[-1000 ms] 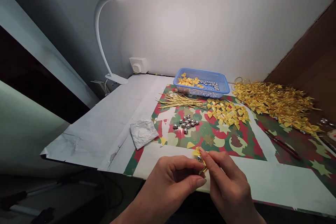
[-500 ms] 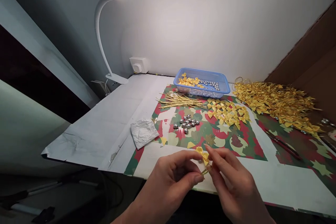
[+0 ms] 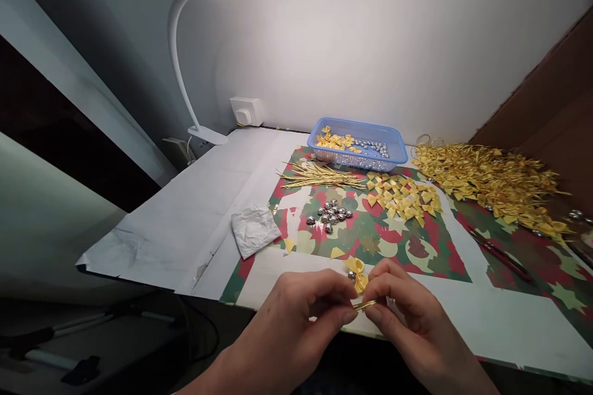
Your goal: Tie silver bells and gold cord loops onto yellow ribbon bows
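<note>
Right hand (image 3: pixel 403 311) has dropped from beside the yellow satiny ribbon bow (image 3: pixel 360 283) onto the thin metallic-gold cord (image 3: pixel 364 305) over the last half second, and the round shiny silver bell (image 3: pixel 352 276) shows again at the bow's left. So both hands are pinching now: left hand (image 3: pixel 315 308) has thumb and finger clamped on one side of the cord, the right on the other, with bow and bell just beyond the fingertips near the front edge of the white-covered table (image 3: pixel 176 216). Can't tell if the bow touches the tabletop. I'd call this piece mostly together; whether the cord's knotted, no idea. Big heap of yellow bows with gold ties (image 3: pixel 491 179) at the table's back right corner is probably the done lot. Plenty left: straight gold cords (image 3: pixel 319 176) along the back left edge of the red-and-green patterned sheet (image 3: pixel 440 250), loose yellow bows (image 3: pixel 403 197) toward its right edge, a silver bell cluster (image 3: pixel 331 216) in front of the cords, plus more bows and bells in the light-blue plastic basket (image 3: pixel 393 159) at the table's back edge. No brands, labels or writing I can read anywhere.
</note>
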A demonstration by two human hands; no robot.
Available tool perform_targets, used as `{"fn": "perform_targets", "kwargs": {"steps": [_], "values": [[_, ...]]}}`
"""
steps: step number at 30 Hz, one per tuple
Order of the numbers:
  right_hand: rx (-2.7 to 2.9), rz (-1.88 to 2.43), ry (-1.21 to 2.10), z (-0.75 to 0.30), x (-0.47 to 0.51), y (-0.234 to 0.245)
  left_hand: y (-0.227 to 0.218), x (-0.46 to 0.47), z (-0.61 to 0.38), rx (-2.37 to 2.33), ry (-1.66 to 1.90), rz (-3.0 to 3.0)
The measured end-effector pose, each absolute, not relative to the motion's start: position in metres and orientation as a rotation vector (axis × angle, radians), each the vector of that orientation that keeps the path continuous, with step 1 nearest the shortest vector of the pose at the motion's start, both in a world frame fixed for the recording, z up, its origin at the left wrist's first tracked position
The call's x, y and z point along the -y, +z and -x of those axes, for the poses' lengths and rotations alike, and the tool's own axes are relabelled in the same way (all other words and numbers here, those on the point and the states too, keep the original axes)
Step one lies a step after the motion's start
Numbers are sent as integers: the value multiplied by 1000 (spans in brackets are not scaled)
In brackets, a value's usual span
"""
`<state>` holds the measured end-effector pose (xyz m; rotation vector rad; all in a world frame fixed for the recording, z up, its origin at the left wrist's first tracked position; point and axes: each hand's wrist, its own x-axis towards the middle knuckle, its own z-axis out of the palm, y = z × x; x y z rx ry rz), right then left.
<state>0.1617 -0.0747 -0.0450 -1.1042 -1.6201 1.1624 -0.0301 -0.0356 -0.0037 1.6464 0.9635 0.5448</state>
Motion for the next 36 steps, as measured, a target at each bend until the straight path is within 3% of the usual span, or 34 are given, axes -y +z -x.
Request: {"fn": "perform_targets", "kwargs": {"steps": [15, 23, 36], "values": [[1639, 1108, 1124, -160, 75, -47, -4, 38, 32, -1002, 498, -1940], [1677, 1131, 1008, -159, 78, -43, 0, 34, 35, -986, 399, -1809], [1763, 1112, 752, -156, 79, -49, -9, 33, 31, -958, 563, -1842]]}}
